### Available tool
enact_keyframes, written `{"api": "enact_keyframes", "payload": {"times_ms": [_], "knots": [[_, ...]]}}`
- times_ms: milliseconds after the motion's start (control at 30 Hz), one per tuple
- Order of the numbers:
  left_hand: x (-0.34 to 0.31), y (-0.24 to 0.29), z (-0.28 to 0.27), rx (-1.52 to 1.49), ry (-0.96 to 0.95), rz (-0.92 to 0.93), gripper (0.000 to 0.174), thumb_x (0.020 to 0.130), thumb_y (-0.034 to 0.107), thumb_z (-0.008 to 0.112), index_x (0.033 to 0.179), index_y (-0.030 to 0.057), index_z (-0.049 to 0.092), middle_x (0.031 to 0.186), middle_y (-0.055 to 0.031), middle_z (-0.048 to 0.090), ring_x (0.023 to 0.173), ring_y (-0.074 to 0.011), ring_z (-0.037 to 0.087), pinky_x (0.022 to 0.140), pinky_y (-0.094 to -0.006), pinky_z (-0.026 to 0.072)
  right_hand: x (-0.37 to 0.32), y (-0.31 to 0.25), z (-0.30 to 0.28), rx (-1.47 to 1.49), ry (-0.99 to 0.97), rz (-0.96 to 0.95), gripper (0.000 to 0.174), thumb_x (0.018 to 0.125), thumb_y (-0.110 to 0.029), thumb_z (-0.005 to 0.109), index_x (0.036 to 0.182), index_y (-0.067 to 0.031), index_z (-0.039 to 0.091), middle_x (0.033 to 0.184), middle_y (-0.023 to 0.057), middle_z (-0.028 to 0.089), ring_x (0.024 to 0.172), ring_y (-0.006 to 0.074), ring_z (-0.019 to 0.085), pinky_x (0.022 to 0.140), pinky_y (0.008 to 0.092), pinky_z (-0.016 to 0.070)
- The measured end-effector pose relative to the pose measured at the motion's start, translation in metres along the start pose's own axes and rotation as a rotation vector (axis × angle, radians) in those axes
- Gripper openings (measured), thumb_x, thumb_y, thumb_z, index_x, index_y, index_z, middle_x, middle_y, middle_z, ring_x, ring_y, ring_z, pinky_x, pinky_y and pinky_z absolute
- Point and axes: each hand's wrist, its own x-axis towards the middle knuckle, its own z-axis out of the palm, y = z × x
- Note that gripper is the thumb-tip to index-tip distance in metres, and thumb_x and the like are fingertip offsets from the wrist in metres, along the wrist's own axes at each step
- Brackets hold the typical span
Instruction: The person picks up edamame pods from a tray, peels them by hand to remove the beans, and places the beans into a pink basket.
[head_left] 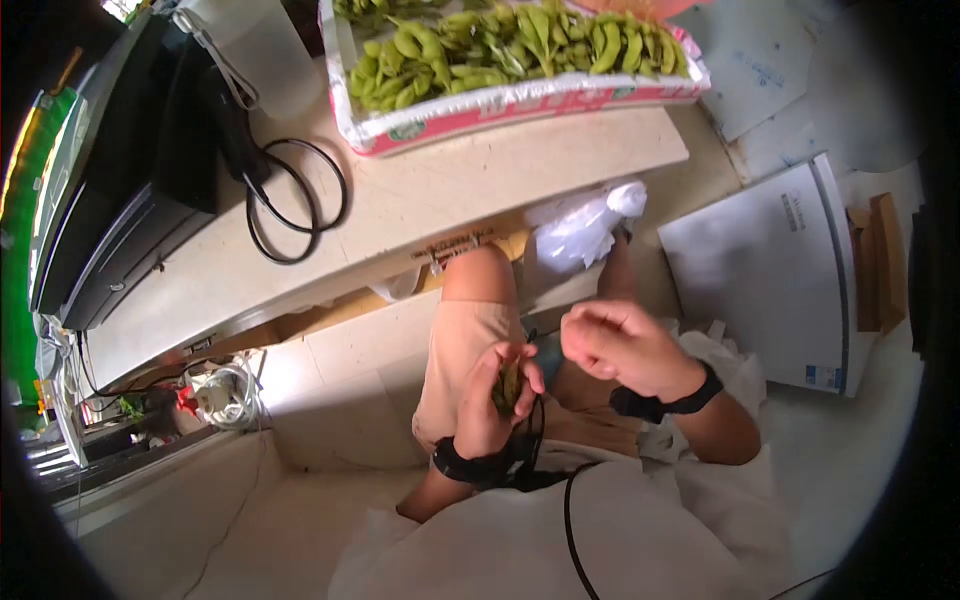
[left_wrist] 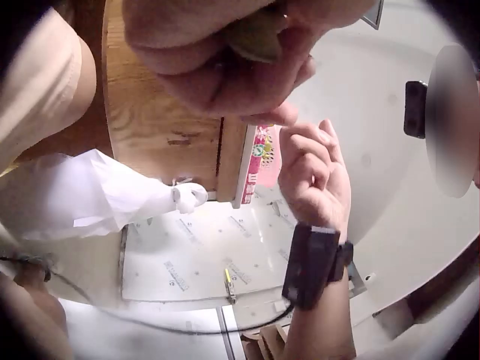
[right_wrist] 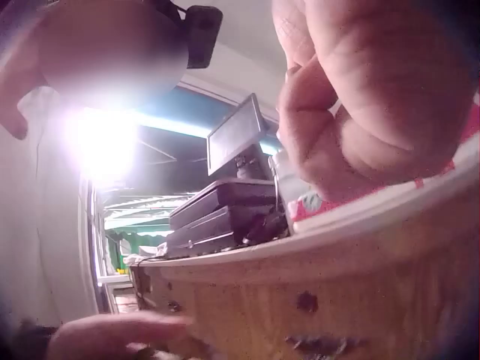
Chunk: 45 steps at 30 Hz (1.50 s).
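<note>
My left hand (head_left: 482, 412) is over the lap, its fingers curled around several greenish-brown soybean pods (head_left: 508, 386). The left wrist view shows one green pod (left_wrist: 259, 37) poking out between the fingers, and the palm hides the others. Just to the right, apart from the left hand, my right hand (head_left: 632, 350) is raised with the fingers bent in toward the thumb. No object shows in it, either in the head view or in the right wrist view, where the curled fingers (right_wrist: 390, 82) fill the upper right.
A pink and white box (head_left: 540, 97) heaped with green soybean pods (head_left: 420, 55) stands on the counter (head_left: 400, 190). Left of it are a black cash register (head_left: 140, 220), a looped cable (head_left: 310, 205) and a translucent container (head_left: 265, 55). A white plastic bag (head_left: 580, 235) hangs below the counter edge.
</note>
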Motion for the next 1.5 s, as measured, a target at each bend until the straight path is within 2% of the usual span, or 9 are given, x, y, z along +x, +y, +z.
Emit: {"api": "enact_keyframes", "payload": {"times_ms": [100,333,433,567,767,867,1000,1300,1500], "knots": [[0.001,0.000,0.003,-0.039,-0.057,-0.037,0.049,0.095,0.044,0.028,0.113,0.0031,0.048,0.077,-0.0073,0.056,0.051,-0.0091,0.041,0.041,-0.0194,0.0283,-0.002,0.043,0.005,-0.238,0.039,-0.266,0.014,0.090,-0.017,0.058,0.094,-0.0032,0.056,0.071,-0.0052,0.053,0.062,0.0004,0.044,0.051,0.0160,0.0338],[-0.002,-0.010,0.024,0.291,0.020,-0.134,0.048,0.095,0.045,0.030,0.116,0.0042,0.046,0.078,-0.0068,0.056,0.053,-0.0093,0.046,0.042,-0.0186,0.0313,-0.017,0.080,0.001,-0.226,0.164,-0.225,0.013,0.086,-0.009,0.061,0.096,-0.0015,0.057,0.070,-0.0025,0.053,0.064,0.0021,0.047,0.057,0.0179,0.0390],[-0.002,-0.018,0.028,0.291,0.088,-0.084,0.043,0.095,0.041,0.034,0.114,0.0042,0.047,0.078,-0.0071,0.057,0.054,-0.0090,0.047,0.043,-0.0183,0.0323,-0.021,0.086,-0.003,-0.119,0.136,-0.266,0.012,0.087,-0.009,0.060,0.094,-0.0001,0.057,0.072,-0.0013,0.055,0.063,0.0028,0.048,0.056,0.0180,0.0392],[-0.003,-0.015,0.020,0.031,-0.106,-0.193,0.031,0.095,0.031,0.043,0.107,0.0040,0.052,0.080,-0.0089,0.060,0.054,-0.0080,0.047,0.044,-0.0191,0.0335,-0.032,0.070,-0.011,-0.083,0.264,-0.427,0.011,0.087,-0.009,0.060,0.091,0.0010,0.059,0.076,0.0000,0.060,0.062,0.0025,0.050,0.055,0.0171,0.0393],[-0.004,-0.023,0.016,0.031,-0.117,-0.218,0.016,0.090,0.014,0.056,0.100,0.0023,0.056,0.082,-0.0088,0.062,0.058,-0.0080,0.050,0.049,-0.0182,0.0372,-0.038,0.076,-0.027,-0.245,0.372,-0.413,0.014,0.087,-0.014,0.061,0.091,-0.0008,0.061,0.072,-0.0044,0.057,0.061,-0.0013,0.046,0.053,0.0140,0.0349],[-0.004,-0.027,0.027,0.096,-0.040,-0.121,0.015,0.088,0.008,0.059,0.101,0.0019,0.056,0.086,-0.0060,0.062,0.067,-0.0076,0.053,0.059,-0.0178,0.0413,-0.041,0.073,-0.026,0.128,0.408,-0.330,0.015,0.087,-0.014,0.061,0.093,-0.0008,0.060,0.073,-0.0051,0.054,0.062,-0.0012,0.045,0.053,0.0147,0.0341],[-0.006,-0.028,0.031,0.388,0.057,0.026,0.016,0.086,0.004,0.060,0.101,0.0010,0.057,0.091,-0.0025,0.061,0.081,-0.0064,0.055,0.073,-0.0191,0.0440,-0.037,0.094,-0.026,-0.157,0.328,-0.336,0.014,0.087,-0.013,0.061,0.093,-0.0004,0.059,0.075,-0.0051,0.052,0.062,-0.0003,0.042,0.053,0.0158,0.0324],[-0.003,-0.035,0.027,0.476,0.053,0.165,0.011,0.086,0.002,0.061,0.095,-0.0002,0.057,0.091,-0.0043,0.062,0.082,-0.0070,0.057,0.074,-0.0196,0.0449,-0.036,0.102,-0.014,-0.096,0.413,-0.333,0.008,0.084,-0.008,0.061,0.084,-0.0007,0.059,0.072,-0.0038,0.053,0.062,0.0011,0.041,0.053,0.0173,0.0336],[-0.004,-0.032,0.029,0.377,0.048,0.037,0.007,0.086,0.000,0.059,0.092,0.0000,0.056,0.090,-0.0094,0.063,0.085,-0.0107,0.059,0.075,-0.0228,0.0475,-0.031,0.120,-0.011,-0.129,0.496,-0.358,0.006,0.082,-0.005,0.059,0.080,-0.0004,0.056,0.073,-0.0019,0.056,0.062,0.0020,0.045,0.054,0.0183,0.0362]]}}
